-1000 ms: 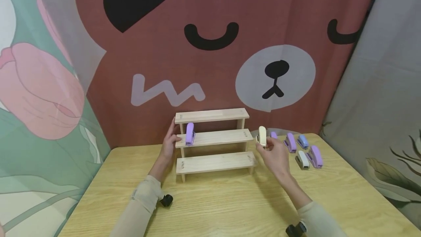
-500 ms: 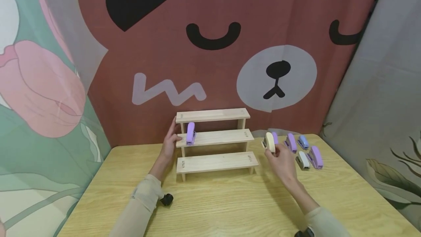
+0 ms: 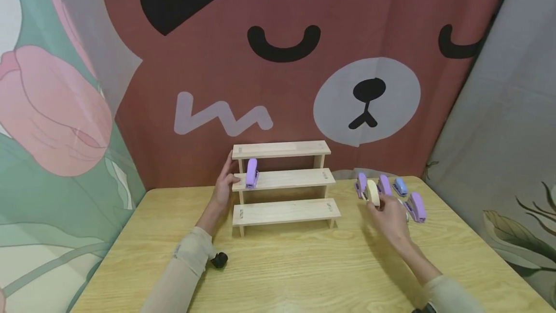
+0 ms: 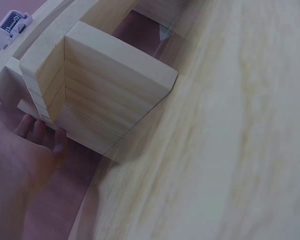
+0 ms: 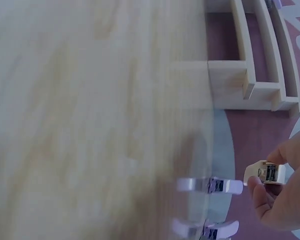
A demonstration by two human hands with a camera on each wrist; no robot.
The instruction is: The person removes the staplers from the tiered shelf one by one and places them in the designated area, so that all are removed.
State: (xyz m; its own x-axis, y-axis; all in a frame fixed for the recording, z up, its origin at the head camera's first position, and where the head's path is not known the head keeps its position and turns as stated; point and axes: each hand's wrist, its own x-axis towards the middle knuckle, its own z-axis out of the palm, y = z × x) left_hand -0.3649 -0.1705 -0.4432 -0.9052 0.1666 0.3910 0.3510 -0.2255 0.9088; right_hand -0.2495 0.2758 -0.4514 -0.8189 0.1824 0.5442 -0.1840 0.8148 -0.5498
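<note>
A cream stapler (image 3: 372, 192) is pinched between the thumb and fingers of my right hand (image 3: 391, 219), to the right of the stepped wooden shelf (image 3: 286, 211). In the right wrist view the cream stapler (image 5: 264, 173) is held off the table, near two purple staplers. My left hand (image 3: 222, 188) holds the left end of the shelf, its thumb at the middle tier. The left wrist view has the fingers (image 4: 38, 131) against the shelf's side (image 4: 110, 85). On the middle tier's left end stands a purple stapler (image 3: 251, 174).
Around the right hand stand purple staplers (image 3: 361, 184), (image 3: 384, 185) and a larger purple one (image 3: 417, 206), with a blue stapler (image 3: 400, 186) behind. A white stapler is mostly hidden by the right hand. A printed curtain (image 3: 208, 76) hangs behind the wooden table (image 3: 278, 269).
My right hand has moved rightward with the cream stapler, from beside the shelf to among the other staplers, and now covers most of the white one. The left hand keeps its hold.
</note>
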